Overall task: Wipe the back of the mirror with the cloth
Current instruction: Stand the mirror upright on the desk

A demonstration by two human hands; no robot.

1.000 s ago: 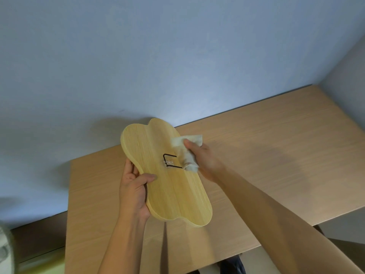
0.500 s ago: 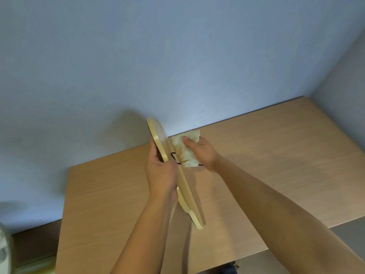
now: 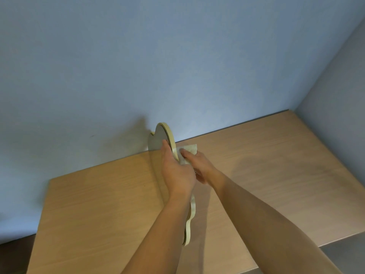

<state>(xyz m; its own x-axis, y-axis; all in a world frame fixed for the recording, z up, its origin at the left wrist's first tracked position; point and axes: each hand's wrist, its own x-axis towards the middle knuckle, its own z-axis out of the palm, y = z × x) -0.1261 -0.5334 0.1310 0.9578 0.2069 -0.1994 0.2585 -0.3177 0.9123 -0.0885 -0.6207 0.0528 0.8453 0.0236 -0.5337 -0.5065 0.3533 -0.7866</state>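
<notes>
Mirror: I hold the mirror (image 3: 158,140) nearly on edge above the counter (image 3: 266,165), its glass face turned to my left and its pale wooden rim running from the rounded top near the wall down to a lobe below my left wrist.
Mirror's back: it faces my right, and from here I see almost none of it.
Left hand: my left hand (image 3: 177,173) is wrapped over the mirror's middle, thumb lying on the grey glass side, the fingers curled round the rim and hidden behind it; the grip is clenched on the mirror.
Right hand: my right hand (image 3: 199,167) sits just beside the left one, on the back side of the mirror, its fingers (image 3: 186,154) closed on the cloth.
Cloth: the cloth (image 3: 187,151) is a small pale bunched wad pressed against the mirror's back near the upper rim, one corner sticking out toward the wall.
Contact: cloth touching the wooden edge; how much of the back it covers I cannot tell.
Counter: light wood grain, running into the corner where the two walls meet, with the mirror's shadow falling on it beneath my arms.
Wall: the blue wall (image 3: 138,66) stands right behind the mirror's top and carries a dark shadow of it on the left.
</notes>
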